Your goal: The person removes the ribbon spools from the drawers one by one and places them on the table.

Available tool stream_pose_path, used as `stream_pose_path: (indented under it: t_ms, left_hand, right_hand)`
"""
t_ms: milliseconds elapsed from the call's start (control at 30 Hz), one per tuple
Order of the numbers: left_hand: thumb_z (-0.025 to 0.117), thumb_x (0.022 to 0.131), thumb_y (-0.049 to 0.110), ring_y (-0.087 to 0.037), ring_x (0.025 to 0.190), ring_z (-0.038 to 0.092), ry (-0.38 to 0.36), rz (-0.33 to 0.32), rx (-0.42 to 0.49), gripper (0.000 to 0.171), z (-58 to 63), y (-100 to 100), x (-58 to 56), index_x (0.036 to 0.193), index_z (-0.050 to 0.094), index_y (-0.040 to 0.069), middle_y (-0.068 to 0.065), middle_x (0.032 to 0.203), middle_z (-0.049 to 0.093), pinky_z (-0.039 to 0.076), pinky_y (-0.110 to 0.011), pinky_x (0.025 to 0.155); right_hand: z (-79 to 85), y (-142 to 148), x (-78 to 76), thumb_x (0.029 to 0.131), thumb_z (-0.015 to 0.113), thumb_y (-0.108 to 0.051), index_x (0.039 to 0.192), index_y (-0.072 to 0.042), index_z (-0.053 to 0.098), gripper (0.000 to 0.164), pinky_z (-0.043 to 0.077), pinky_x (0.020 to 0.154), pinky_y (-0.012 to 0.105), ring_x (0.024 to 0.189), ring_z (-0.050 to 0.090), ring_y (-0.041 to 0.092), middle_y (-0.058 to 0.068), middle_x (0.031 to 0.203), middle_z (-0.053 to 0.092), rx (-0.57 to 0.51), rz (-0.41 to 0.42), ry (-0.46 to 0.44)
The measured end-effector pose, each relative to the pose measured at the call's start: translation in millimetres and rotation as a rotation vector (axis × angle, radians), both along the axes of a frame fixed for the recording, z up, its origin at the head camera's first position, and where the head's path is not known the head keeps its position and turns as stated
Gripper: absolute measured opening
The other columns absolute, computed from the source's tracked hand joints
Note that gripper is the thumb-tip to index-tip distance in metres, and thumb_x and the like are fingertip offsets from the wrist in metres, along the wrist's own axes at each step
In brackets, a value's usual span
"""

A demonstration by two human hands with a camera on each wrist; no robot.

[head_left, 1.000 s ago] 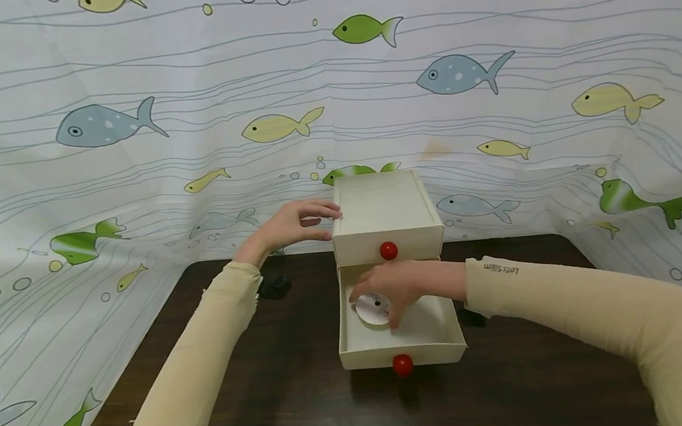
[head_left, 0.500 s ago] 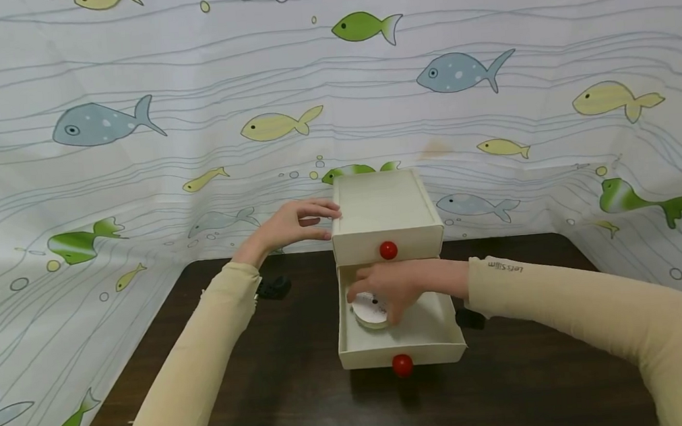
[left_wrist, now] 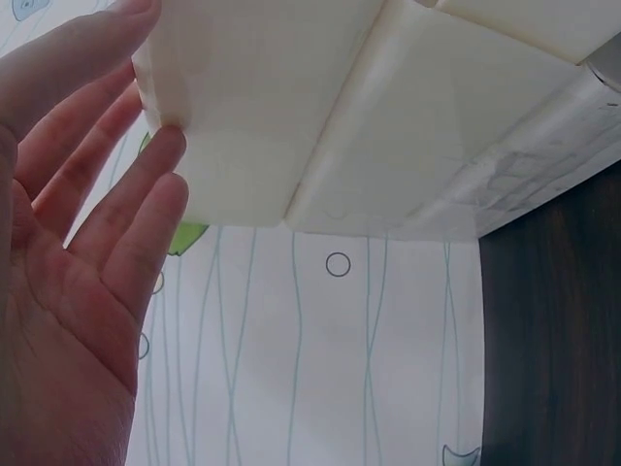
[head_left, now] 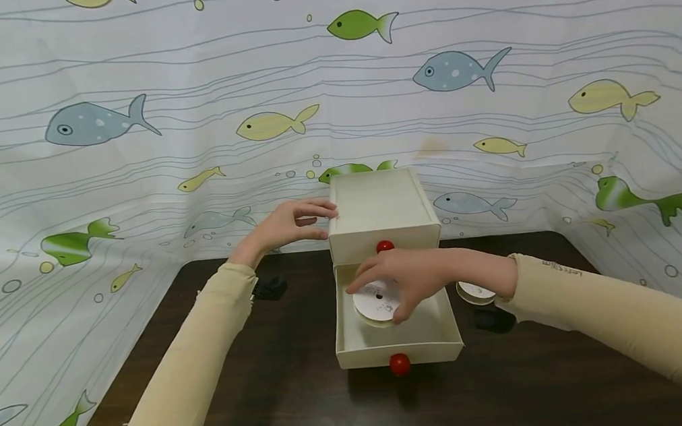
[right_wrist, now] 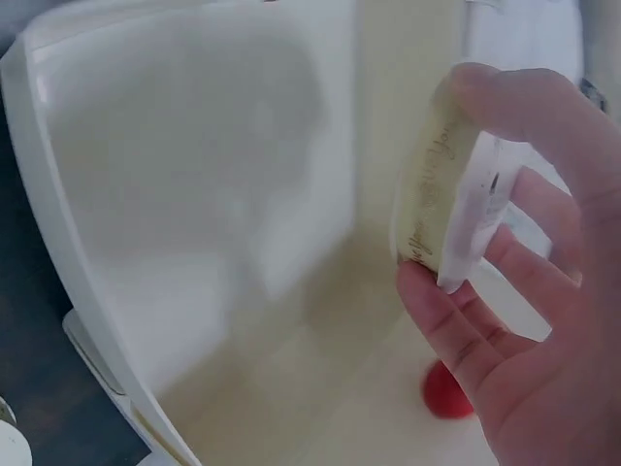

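Note:
A white two-drawer box (head_left: 384, 199) stands on the dark table, its lower drawer (head_left: 399, 355) pulled out and its upper drawer (head_left: 353, 246) pushed in. My right hand (head_left: 422, 273) is over the lower drawer, pinching a ribbon spool (head_left: 374, 301) with a white disc face. In the right wrist view, cream ribbon with printed lettering shows on the spool (right_wrist: 435, 184), between thumb and fingertips. Along the box's upper left side, my left hand (head_left: 287, 226) rests its loosely extended fingers; the left wrist view shows the fingertips touching the side wall (left_wrist: 252, 116).
Another white-faced spool (head_left: 476, 292) lies on the table (head_left: 307, 378) to the right of the box, partly behind my right forearm. Red knobs (head_left: 399, 364) mark both drawer fronts. A fish-patterned sheet (head_left: 196, 83) surrounds the table at the back and sides.
My right hand and the spool have lifted slightly, and the forearm has shifted right. The second spool beside the box has come into sight. My left hand stays at the box.

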State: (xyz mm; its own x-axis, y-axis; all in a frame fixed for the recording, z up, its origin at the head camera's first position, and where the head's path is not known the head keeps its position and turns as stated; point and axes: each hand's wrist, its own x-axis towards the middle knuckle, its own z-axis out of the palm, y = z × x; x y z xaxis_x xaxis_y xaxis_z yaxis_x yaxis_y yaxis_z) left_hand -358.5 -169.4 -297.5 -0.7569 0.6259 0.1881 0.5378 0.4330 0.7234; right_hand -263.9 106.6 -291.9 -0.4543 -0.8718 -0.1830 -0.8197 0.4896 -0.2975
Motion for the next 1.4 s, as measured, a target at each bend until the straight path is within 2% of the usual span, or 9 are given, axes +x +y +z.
stream_pose_path:
  t_ms: [200, 500, 733, 833, 1033, 1233, 1400]
  left_hand:
    - [0.077, 0.086, 0.017, -0.024, 0.145, 0.039, -0.005, -0.008, 0.015, 0.042, -0.5, -1, -0.6, 0.127, 0.068, 0.01, -0.006, 0.15, 0.051, 0.038, -0.047, 0.118]
    - [0.078, 0.086, 0.017, -0.023, 0.144, 0.041, -0.007, 0.001, 0.017, 0.042, -0.9, 1, -1.8, 0.127, 0.069, 0.01, -0.006, 0.148, 0.052, 0.038, -0.047, 0.118]
    - [0.078, 0.086, 0.017, -0.023, 0.145, 0.04, -0.005, 0.005, 0.02, 0.043, -2.2, 0, -1.3, 0.127, 0.069, 0.011, -0.006, 0.148, 0.052, 0.039, -0.047, 0.117]
    - [0.077, 0.086, 0.016, -0.023, 0.145, 0.039, -0.007, 0.006, 0.022, 0.044, -2.1, 0, -1.1, 0.129, 0.068, 0.011, -0.006, 0.149, 0.052, 0.039, -0.046, 0.118]
    - [0.078, 0.085, 0.016, -0.021, 0.146, 0.038, -0.017, 0.006, 0.027, 0.045, -1.5, 1, -0.6, 0.129, 0.068, 0.012, -0.005, 0.149, 0.052, 0.039, -0.045, 0.118]
    - [0.078, 0.085, 0.015, -0.022, 0.146, 0.038, -0.008, 0.002, 0.035, 0.044, -2.0, 0, -0.8, 0.128, 0.068, 0.012, -0.005, 0.148, 0.052, 0.039, -0.046, 0.118]
    - [0.078, 0.086, 0.016, -0.022, 0.145, 0.04, 0.0, 0.005, 0.033, 0.044, -3.7, 0, -0.6, 0.129, 0.068, 0.012, -0.005, 0.148, 0.052, 0.038, -0.046, 0.118]
  right_hand:
    - [9.2, 24, 7.5, 0.079, 0.081, -0.032, 0.144, -0.033, 0.051, 0.072, 0.048, 0.096, 0.035, 0.126, 0.045, 0.017, -0.004, 0.144, 0.05, -0.094, -0.032, -0.006]
    - [12.9, 66, 16.5, 0.077, 0.085, -0.029, 0.144, -0.034, 0.052, 0.075, 0.05, 0.089, 0.03, 0.125, 0.046, 0.016, -0.004, 0.145, 0.049, -0.207, -0.106, 0.043]
    - [13.9, 97, 23.8, 0.076, 0.085, -0.032, 0.141, -0.033, 0.055, 0.071, 0.051, 0.085, 0.028, 0.123, 0.049, 0.016, -0.005, 0.144, 0.051, -0.26, -0.228, 0.09]
    - [11.2, 111, 24.5, 0.076, 0.086, -0.035, 0.14, -0.031, 0.055, 0.071, 0.051, 0.083, 0.027, 0.119, 0.05, 0.014, -0.004, 0.144, 0.051, -0.282, -0.291, 0.112]
    - [5.7, 137, 24.8, 0.074, 0.087, -0.038, 0.141, -0.025, 0.053, 0.077, 0.05, 0.072, 0.024, 0.1, 0.05, 0.012, -0.002, 0.138, 0.054, -0.332, -0.403, 0.127]
    - [-4.4, 157, 20.3, 0.073, 0.088, -0.037, 0.139, -0.019, 0.054, 0.076, 0.051, 0.072, 0.025, 0.105, 0.05, 0.013, 0.003, 0.136, 0.057, -0.338, -0.426, 0.2]
    - [-17.6, 169, 18.7, 0.071, 0.089, -0.033, 0.139, -0.018, 0.056, 0.077, 0.049, 0.07, 0.026, 0.101, 0.05, 0.016, 0.005, 0.132, 0.058, -0.303, -0.477, 0.222]
